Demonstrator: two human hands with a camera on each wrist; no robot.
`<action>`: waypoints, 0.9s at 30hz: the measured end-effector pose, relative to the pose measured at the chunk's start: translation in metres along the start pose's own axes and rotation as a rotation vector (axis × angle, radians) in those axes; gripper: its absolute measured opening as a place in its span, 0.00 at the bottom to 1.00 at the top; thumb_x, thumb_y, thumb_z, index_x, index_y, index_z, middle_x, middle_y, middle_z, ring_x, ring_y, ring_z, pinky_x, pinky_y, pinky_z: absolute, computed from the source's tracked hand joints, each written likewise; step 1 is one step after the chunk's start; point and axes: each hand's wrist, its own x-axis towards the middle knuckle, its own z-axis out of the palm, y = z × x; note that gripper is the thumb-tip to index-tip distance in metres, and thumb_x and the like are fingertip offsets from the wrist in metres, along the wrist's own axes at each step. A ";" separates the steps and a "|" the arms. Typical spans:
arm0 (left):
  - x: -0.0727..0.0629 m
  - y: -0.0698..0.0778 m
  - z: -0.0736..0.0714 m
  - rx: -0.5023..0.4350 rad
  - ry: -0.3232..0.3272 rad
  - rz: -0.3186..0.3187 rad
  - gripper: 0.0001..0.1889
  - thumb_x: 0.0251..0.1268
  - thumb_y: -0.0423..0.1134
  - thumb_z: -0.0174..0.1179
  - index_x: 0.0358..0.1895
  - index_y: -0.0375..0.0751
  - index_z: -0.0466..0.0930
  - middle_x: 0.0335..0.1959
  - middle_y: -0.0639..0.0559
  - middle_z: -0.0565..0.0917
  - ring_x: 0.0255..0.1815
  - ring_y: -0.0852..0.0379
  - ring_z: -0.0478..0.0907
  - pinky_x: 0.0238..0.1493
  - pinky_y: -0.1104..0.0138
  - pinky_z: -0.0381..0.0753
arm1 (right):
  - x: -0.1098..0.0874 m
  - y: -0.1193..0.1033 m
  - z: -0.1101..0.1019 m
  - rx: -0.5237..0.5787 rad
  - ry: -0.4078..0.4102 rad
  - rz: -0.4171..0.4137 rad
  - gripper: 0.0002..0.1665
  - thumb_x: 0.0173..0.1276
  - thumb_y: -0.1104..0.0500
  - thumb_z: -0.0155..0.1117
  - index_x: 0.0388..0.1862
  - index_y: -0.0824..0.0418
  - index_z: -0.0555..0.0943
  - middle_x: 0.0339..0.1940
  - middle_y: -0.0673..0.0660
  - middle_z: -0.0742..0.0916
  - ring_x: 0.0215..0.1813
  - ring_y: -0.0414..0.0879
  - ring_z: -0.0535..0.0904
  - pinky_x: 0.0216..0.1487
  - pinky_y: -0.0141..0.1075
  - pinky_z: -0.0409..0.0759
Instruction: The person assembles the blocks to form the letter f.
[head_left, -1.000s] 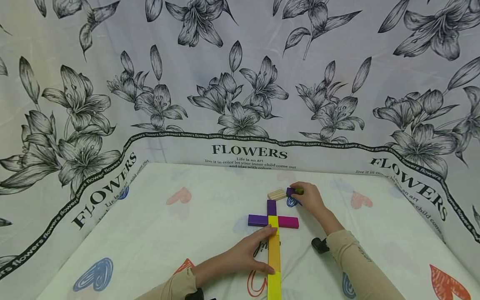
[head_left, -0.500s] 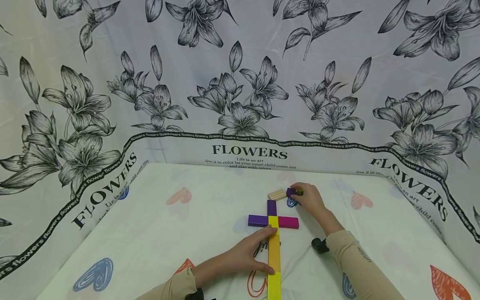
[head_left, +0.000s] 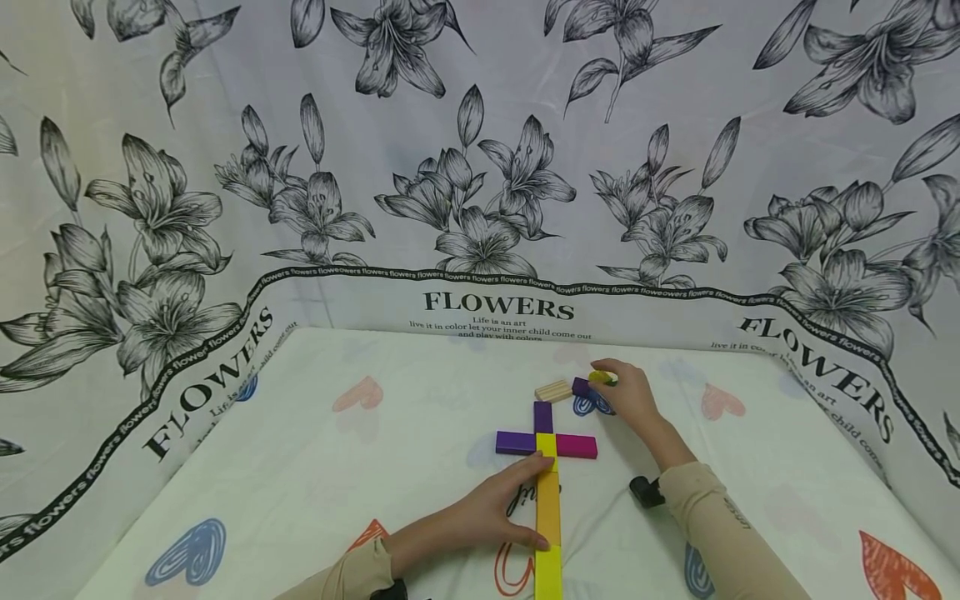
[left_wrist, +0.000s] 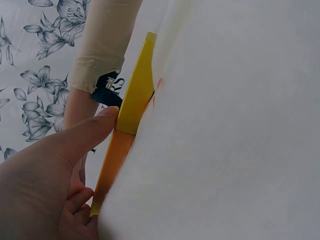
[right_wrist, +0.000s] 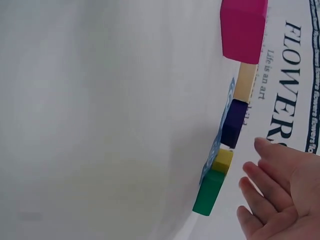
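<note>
In the head view my left hand (head_left: 487,504) lies at the left side of a long column of blocks, fingers spread. Its forefinger touches an upper yellow block (head_left: 547,446), and its thumb meets the joint between the orange block (head_left: 548,507) and the lower yellow block (left_wrist: 136,92). A purple block (head_left: 543,417) tops the column, with a purple block (head_left: 515,442) and a magenta block (head_left: 577,446) as side arms. My right hand (right_wrist: 282,190) is beside a yellow block (right_wrist: 223,161) and a green block (right_wrist: 209,192), fingers loose and holding nothing in the right wrist view.
A dark purple block (right_wrist: 234,124) and pale wooden blocks (head_left: 553,391) lie in line beyond the column. The white cloth (head_left: 262,467) with printed hearts covers the table. A flowered curtain (head_left: 480,167) stands behind and at both sides.
My right hand has drawn slightly right, away from the dark purple block, and its fingers have loosened. More of the yellow block shows. The left hand stays in place.
</note>
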 end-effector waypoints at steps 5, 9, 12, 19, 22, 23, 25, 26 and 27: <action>-0.001 0.000 -0.001 -0.002 0.000 0.009 0.48 0.50 0.56 0.72 0.75 0.66 0.54 0.78 0.66 0.56 0.81 0.58 0.51 0.78 0.51 0.58 | 0.001 0.004 -0.002 -0.023 0.016 0.018 0.26 0.66 0.61 0.66 0.63 0.66 0.75 0.63 0.67 0.80 0.69 0.65 0.70 0.71 0.57 0.69; -0.001 0.000 -0.001 -0.005 -0.002 0.008 0.48 0.51 0.56 0.72 0.75 0.65 0.54 0.78 0.66 0.56 0.80 0.58 0.51 0.78 0.51 0.58 | 0.002 0.006 -0.002 -0.039 0.030 0.036 0.27 0.66 0.60 0.66 0.62 0.67 0.75 0.63 0.68 0.80 0.69 0.65 0.70 0.71 0.57 0.68; -0.001 0.000 0.000 -0.005 -0.002 0.003 0.48 0.51 0.56 0.72 0.75 0.65 0.54 0.78 0.67 0.56 0.80 0.59 0.51 0.78 0.51 0.59 | 0.002 0.008 -0.002 -0.054 0.040 0.048 0.27 0.66 0.60 0.66 0.62 0.69 0.76 0.63 0.69 0.80 0.69 0.66 0.70 0.70 0.57 0.69; -0.002 0.000 -0.001 -0.004 -0.001 0.002 0.48 0.50 0.56 0.72 0.75 0.67 0.54 0.78 0.66 0.56 0.80 0.59 0.51 0.78 0.51 0.58 | 0.002 0.011 0.000 -0.057 0.031 0.098 0.27 0.66 0.60 0.66 0.62 0.70 0.75 0.63 0.70 0.80 0.68 0.66 0.71 0.68 0.56 0.72; -0.002 0.000 -0.001 -0.009 -0.001 0.003 0.48 0.50 0.56 0.73 0.75 0.67 0.54 0.78 0.65 0.55 0.81 0.59 0.50 0.78 0.51 0.57 | 0.003 0.011 0.000 -0.058 0.023 0.120 0.26 0.67 0.61 0.65 0.62 0.70 0.75 0.62 0.70 0.80 0.67 0.65 0.72 0.68 0.56 0.72; -0.002 0.000 -0.001 -0.010 -0.002 0.003 0.48 0.50 0.56 0.73 0.75 0.67 0.54 0.78 0.65 0.55 0.81 0.58 0.50 0.78 0.51 0.57 | 0.003 0.011 0.001 -0.060 0.021 0.125 0.26 0.67 0.61 0.65 0.62 0.70 0.75 0.62 0.70 0.80 0.67 0.65 0.72 0.68 0.56 0.72; -0.002 0.001 -0.001 -0.011 -0.004 0.003 0.48 0.51 0.55 0.72 0.75 0.66 0.54 0.78 0.65 0.55 0.81 0.58 0.51 0.78 0.50 0.58 | 0.004 0.011 0.001 -0.065 0.017 0.135 0.26 0.67 0.61 0.65 0.61 0.71 0.75 0.62 0.69 0.80 0.67 0.65 0.72 0.68 0.55 0.72; -0.002 0.001 -0.001 -0.010 -0.004 0.002 0.48 0.51 0.55 0.72 0.75 0.66 0.54 0.78 0.65 0.55 0.80 0.58 0.51 0.78 0.50 0.58 | 0.005 0.010 0.001 -0.068 0.015 0.138 0.26 0.67 0.61 0.65 0.61 0.71 0.75 0.61 0.69 0.81 0.67 0.65 0.72 0.68 0.55 0.72; -0.001 0.001 -0.001 -0.011 -0.005 0.001 0.48 0.51 0.55 0.72 0.75 0.66 0.54 0.78 0.65 0.55 0.80 0.58 0.51 0.78 0.50 0.58 | 0.005 0.010 0.002 -0.071 0.014 0.141 0.25 0.67 0.61 0.65 0.61 0.71 0.75 0.61 0.69 0.81 0.66 0.65 0.73 0.68 0.55 0.72</action>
